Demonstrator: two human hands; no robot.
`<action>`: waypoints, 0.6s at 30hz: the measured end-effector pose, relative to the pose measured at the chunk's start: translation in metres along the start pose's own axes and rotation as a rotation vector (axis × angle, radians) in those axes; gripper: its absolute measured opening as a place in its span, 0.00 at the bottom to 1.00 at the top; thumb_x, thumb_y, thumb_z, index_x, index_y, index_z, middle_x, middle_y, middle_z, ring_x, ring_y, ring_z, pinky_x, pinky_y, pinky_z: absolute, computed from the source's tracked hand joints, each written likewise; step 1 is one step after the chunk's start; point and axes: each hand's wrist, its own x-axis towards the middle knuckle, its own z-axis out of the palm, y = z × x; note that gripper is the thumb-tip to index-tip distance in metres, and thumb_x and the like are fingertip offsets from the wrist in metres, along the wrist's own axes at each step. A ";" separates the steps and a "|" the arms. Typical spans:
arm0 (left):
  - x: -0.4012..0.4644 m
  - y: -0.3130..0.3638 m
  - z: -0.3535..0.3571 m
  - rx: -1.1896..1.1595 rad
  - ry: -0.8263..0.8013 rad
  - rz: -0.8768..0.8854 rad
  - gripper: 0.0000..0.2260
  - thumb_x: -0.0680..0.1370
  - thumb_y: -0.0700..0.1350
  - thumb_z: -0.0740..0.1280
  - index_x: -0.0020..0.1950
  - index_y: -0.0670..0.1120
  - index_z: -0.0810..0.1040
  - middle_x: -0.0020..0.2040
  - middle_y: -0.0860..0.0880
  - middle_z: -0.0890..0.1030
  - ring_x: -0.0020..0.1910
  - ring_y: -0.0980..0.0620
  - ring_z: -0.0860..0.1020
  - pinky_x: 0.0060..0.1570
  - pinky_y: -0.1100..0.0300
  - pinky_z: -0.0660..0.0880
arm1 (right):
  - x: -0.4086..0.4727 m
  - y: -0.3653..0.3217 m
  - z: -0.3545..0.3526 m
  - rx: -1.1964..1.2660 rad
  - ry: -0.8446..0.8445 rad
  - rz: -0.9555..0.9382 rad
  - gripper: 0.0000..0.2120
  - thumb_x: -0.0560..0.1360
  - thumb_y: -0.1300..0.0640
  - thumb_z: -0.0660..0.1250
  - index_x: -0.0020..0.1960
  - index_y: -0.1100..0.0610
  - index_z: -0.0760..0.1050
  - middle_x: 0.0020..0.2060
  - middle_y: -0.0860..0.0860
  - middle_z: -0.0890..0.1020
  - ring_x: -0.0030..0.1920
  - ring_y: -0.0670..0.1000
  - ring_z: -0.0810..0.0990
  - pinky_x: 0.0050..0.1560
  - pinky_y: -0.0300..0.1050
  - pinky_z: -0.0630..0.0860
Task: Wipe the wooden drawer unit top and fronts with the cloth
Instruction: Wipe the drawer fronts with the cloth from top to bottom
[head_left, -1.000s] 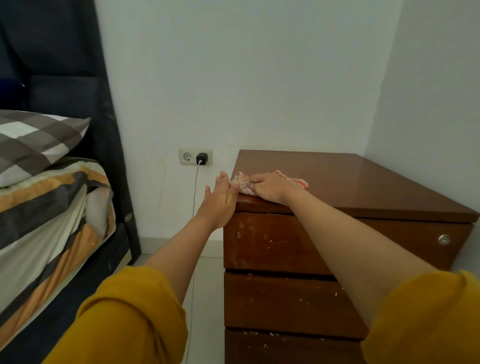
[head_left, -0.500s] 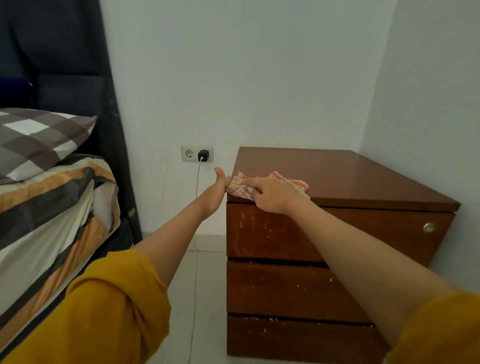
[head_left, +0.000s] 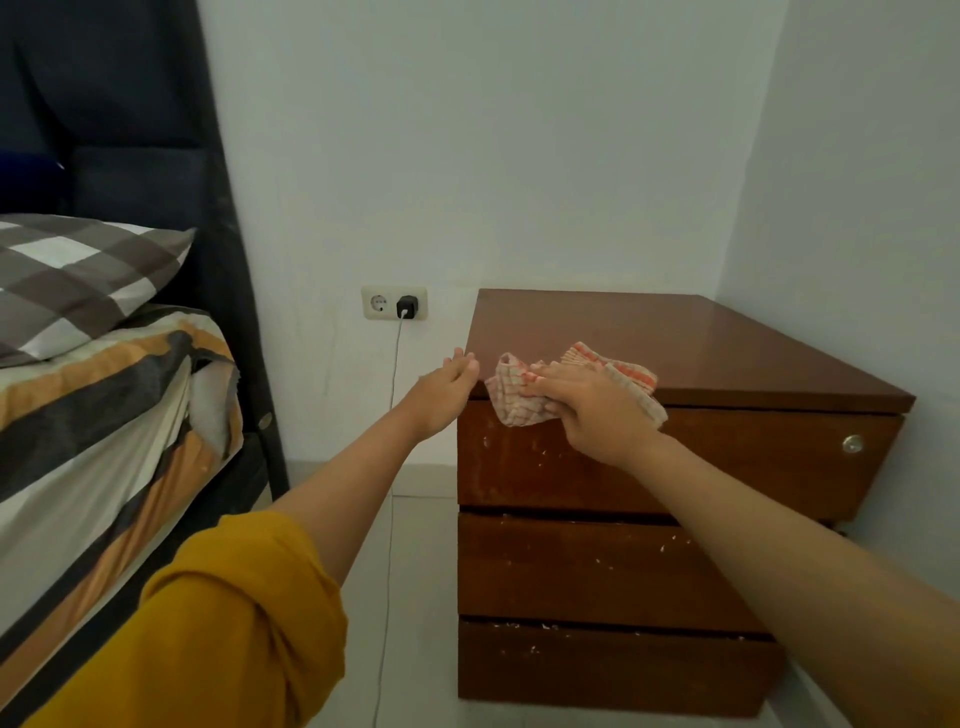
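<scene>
The right hand presses the checked cloth over the front left edge of the drawer unit, the drawer fronts directly below it, while the open, empty left hand steadies the left corner.

I am seeing the wooden drawer unit standing in the corner, its glossy reddish-brown top bare toward the back, its three drawer fronts flecked with pale specks. The checked orange-and-white cloth is lying crumpled over the top's front left edge, drooping onto the uppermost front.
</scene>
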 end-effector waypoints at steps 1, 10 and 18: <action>-0.001 -0.003 0.003 0.014 0.016 0.017 0.24 0.82 0.56 0.47 0.76 0.50 0.55 0.77 0.50 0.53 0.76 0.51 0.51 0.74 0.48 0.49 | -0.005 0.006 -0.002 0.014 0.016 0.014 0.18 0.77 0.62 0.61 0.64 0.49 0.75 0.66 0.50 0.75 0.69 0.52 0.69 0.69 0.60 0.65; -0.027 -0.005 0.039 -0.159 0.415 0.128 0.21 0.81 0.48 0.57 0.74 0.47 0.62 0.69 0.48 0.71 0.67 0.51 0.70 0.65 0.57 0.68 | -0.012 0.016 -0.008 0.105 0.109 0.115 0.16 0.77 0.60 0.61 0.62 0.48 0.74 0.53 0.49 0.82 0.58 0.54 0.77 0.63 0.64 0.68; -0.045 -0.009 0.057 -0.155 0.587 0.160 0.21 0.79 0.45 0.62 0.72 0.45 0.65 0.61 0.47 0.77 0.58 0.54 0.75 0.55 0.70 0.69 | -0.013 0.011 -0.006 0.146 0.119 0.184 0.16 0.77 0.60 0.61 0.63 0.47 0.74 0.57 0.50 0.80 0.62 0.56 0.75 0.69 0.67 0.57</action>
